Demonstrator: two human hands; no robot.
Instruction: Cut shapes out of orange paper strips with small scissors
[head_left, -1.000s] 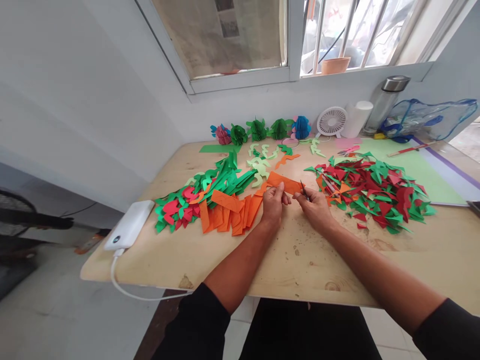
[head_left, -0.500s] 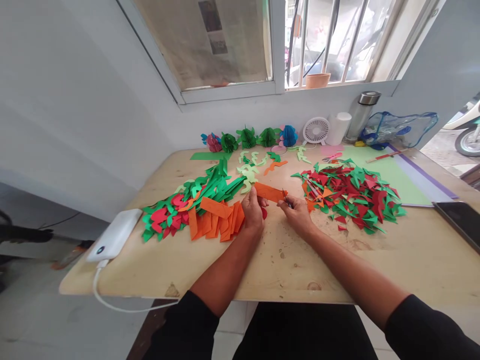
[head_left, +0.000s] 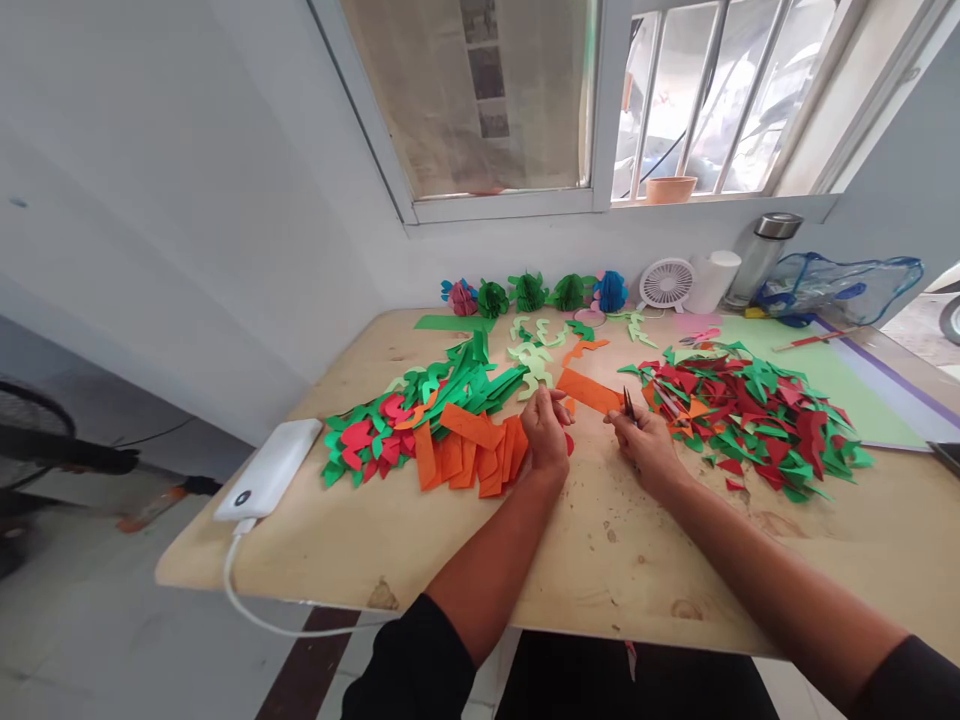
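Note:
An orange paper strip [head_left: 589, 390] is held up over the middle of the table. My left hand [head_left: 546, 432] is closed at the strip's left end, its fingertips partly hidden. My right hand [head_left: 645, 445] grips small scissors [head_left: 628, 403], the dark blades pointing up at the strip's right end. Left of my left hand lies a stack of orange paper pieces [head_left: 469, 450]. Behind that stack are green paper strips [head_left: 472, 385] and a heap of red and green cut shapes [head_left: 367, 440]. A red paper piece shows beside my left wrist.
Red and green scraps [head_left: 757, 415] are heaped at the right. Several paper honeycomb figures [head_left: 529, 291], a small white fan [head_left: 666, 284] and a glass bottle [head_left: 761, 260] line the wall. A white power bank [head_left: 270, 470] with a cable lies at the left edge.
The view has shifted, so everything sits further right and slightly lower. The scissors have turned more upright at the orange strip's right end, and my left fingers have shifted on its left end.

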